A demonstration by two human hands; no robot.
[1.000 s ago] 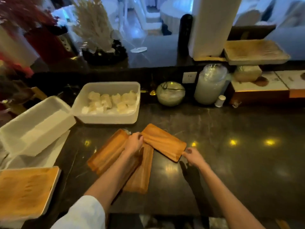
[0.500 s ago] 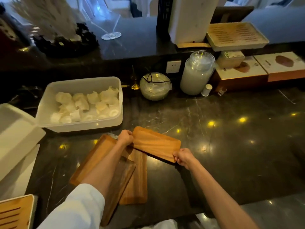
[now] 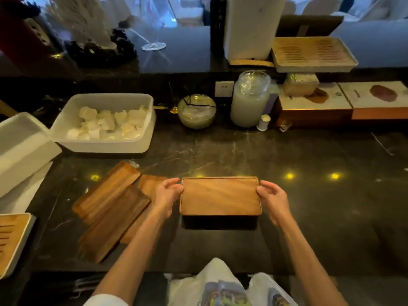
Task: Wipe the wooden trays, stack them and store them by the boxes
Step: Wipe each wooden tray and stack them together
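I hold a rectangular wooden tray (image 3: 220, 196) level above the dark counter, squared to me, with a shadow under it. My left hand (image 3: 166, 196) grips its left short edge and my right hand (image 3: 273, 198) grips its right short edge. To the left, three more wooden trays lie overlapping on the counter: a lighter one (image 3: 106, 192) farthest left, a darker one (image 3: 113, 224) on top toward me, and a third (image 3: 148, 187) partly covered beside my left wrist. Flat boxes (image 3: 342, 104) with printed lids stand at the back right.
A white tub (image 3: 103, 142) of folded white cloths sits at the back left, with an open white box (image 3: 19, 149) beside it. A glass bowl (image 3: 196, 111) and a large jar (image 3: 250, 99) stand at the back. A slatted tray (image 3: 10, 239) lies at the left edge.
The tray has come off the pile, moved right and turned from a slant to square in front of me. Both hands now hold its short ends.
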